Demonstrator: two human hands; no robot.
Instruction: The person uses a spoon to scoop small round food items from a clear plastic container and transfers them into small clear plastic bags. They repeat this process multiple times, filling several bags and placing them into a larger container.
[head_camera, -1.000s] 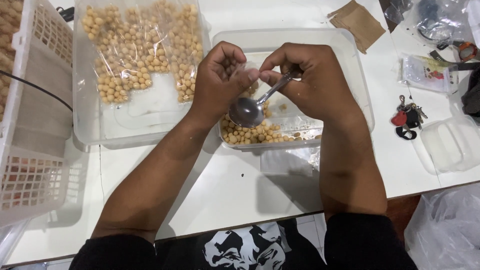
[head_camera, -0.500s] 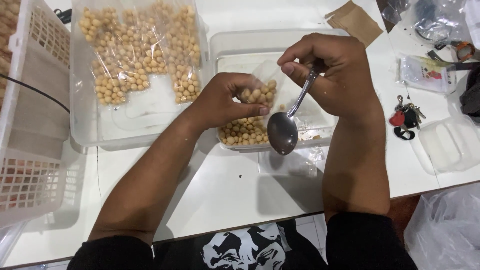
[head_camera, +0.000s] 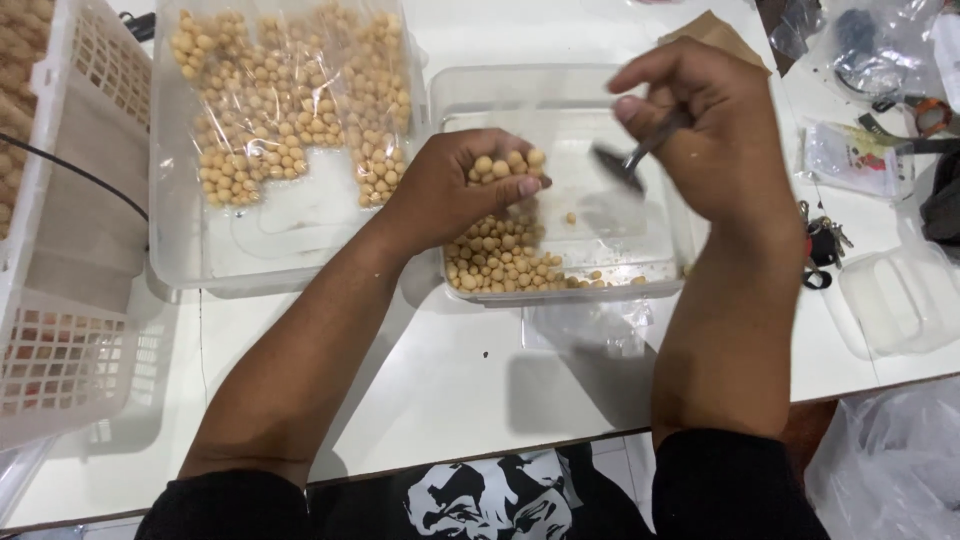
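My left hand (head_camera: 450, 190) holds a small clear plastic bag of round beige balls (head_camera: 505, 165) over a clear plastic tub (head_camera: 560, 85). More loose beige balls (head_camera: 500, 255) lie in the tub's near left corner. My right hand (head_camera: 715, 135) grips a metal spoon (head_camera: 625, 162), blurred, with its bowl pointing down-left inside the tub, to the right of the small bag.
A second clear tub (head_camera: 185, 255) to the left holds several filled bags of balls (head_camera: 290, 100). A white lattice basket (head_camera: 60, 330) stands at far left. Keys (head_camera: 822, 250), a clear lid (head_camera: 900, 295), packets and a brown paper piece (head_camera: 715, 30) lie to the right.
My right hand has swung the spoon from pointing down at the tub's front to up inside the tub. My left hand still holds the small bag, now a little lower left.
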